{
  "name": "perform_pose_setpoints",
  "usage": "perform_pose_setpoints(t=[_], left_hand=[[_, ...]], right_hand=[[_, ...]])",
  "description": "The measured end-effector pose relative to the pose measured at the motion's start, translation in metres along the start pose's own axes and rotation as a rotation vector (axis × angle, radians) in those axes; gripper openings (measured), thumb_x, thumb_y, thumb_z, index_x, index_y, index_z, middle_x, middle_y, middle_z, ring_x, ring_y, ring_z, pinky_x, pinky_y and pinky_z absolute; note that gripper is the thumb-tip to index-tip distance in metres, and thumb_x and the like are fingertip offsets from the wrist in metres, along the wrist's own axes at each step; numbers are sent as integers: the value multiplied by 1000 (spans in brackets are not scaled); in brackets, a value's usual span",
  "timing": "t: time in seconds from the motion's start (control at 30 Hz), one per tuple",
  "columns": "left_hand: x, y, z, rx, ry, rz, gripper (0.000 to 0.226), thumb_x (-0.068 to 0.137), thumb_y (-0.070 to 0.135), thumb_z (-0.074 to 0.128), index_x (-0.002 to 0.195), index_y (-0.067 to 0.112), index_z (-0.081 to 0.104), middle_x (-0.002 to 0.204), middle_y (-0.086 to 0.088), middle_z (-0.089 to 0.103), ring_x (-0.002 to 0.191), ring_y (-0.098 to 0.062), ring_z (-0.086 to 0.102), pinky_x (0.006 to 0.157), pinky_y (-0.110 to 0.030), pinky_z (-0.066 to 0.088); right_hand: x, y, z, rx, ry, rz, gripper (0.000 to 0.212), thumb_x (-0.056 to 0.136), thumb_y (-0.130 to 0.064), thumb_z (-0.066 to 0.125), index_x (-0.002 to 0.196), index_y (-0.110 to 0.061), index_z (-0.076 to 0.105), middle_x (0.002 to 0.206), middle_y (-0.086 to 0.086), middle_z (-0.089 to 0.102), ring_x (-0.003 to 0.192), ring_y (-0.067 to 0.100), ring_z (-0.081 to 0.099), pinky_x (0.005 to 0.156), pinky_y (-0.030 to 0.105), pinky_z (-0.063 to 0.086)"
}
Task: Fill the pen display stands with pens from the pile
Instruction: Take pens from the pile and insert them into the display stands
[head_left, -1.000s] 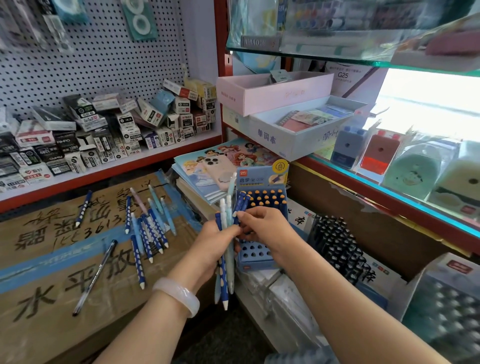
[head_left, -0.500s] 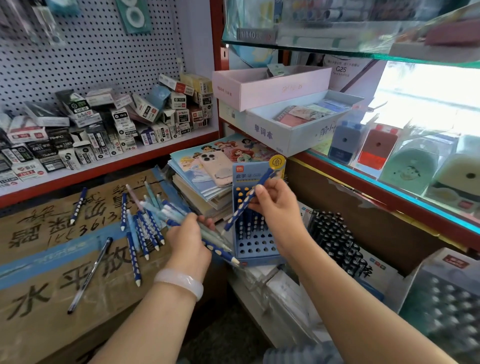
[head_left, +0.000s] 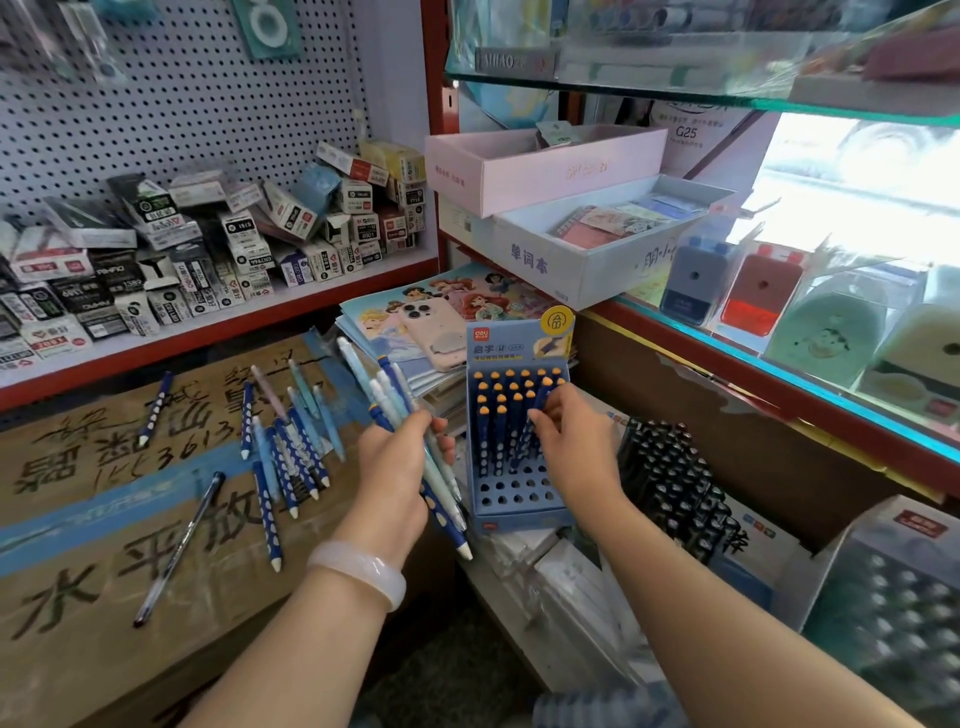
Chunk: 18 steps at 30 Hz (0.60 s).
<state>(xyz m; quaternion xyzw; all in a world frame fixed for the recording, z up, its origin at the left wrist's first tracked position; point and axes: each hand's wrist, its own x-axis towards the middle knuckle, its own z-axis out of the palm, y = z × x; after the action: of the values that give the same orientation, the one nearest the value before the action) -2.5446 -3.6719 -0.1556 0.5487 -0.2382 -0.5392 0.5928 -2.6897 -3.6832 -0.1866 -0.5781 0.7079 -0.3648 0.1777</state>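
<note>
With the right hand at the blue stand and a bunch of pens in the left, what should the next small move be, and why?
Probably push the dark blue pen that the right hand pinches down into its hole, then let go. The blue display stand has its front rows of holes unfilled, and the left hand grips a bunch of pens to feed in next.

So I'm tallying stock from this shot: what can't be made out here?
- Head view: the right hand covers part of the blue display stand, hiding some slots.
- The left hand masks its pen bundle; count unclear.
- Box labels: too small.
</note>
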Motion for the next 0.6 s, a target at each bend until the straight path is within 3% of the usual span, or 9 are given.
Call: perform_pose_setpoints(t=[0.23, 0.4, 0.6], left_hand=[[2, 0, -2, 9, -41, 6, 16, 93, 2, 48, 78, 7, 53, 65, -7, 54, 34, -6, 50, 38, -17, 44], [2, -3, -2, 120, -124, 27, 7, 92, 2, 48, 92, 5, 55, 65, -7, 55, 39, -8, 52, 40, -19, 46], [-4, -3, -5, 237, -300, 28, 11, 93, 5, 49, 100, 7, 58, 67, -4, 60, 50, -12, 55, 49, -24, 49]], right_hand=[[3, 7, 12, -64, -44, -48, 16, 95, -25, 52, 89, -13, 43, 80, 7, 59, 73, 24, 56, 59, 31, 41], [1, 7, 21, -189, -128, -103, 17, 96, -23, 50, 89, -12, 39, 79, 5, 52, 78, 26, 55, 64, 34, 42], [0, 10, 18, -201, -148, -33, 23, 94, -32, 54, 97, -10, 53, 89, 9, 63, 86, 27, 60, 73, 36, 49]])
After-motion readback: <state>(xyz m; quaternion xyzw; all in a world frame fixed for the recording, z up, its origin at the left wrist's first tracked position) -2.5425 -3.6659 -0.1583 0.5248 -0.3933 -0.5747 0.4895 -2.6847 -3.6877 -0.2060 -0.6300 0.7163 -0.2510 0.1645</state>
